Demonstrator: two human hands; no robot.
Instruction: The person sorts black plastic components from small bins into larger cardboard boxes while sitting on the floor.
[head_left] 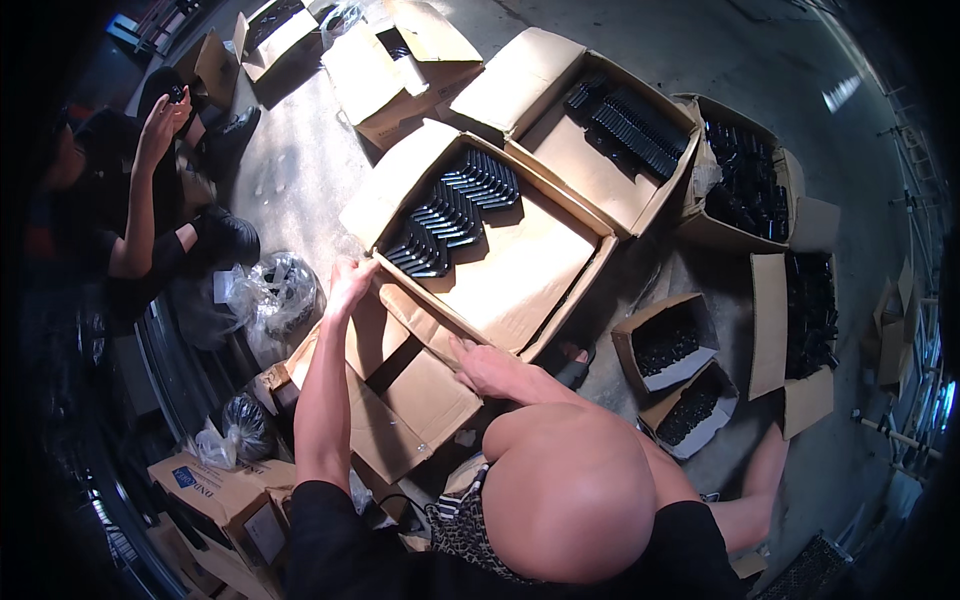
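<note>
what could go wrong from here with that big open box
The black parts stand in slanted rows along one side of the big box, so they might slide or topple if it tips.

The left hand and right hand are both at its cardboard edges, which could scrape skin.

The small open cartons nearby could spill their black pieces if bumped.
</note>
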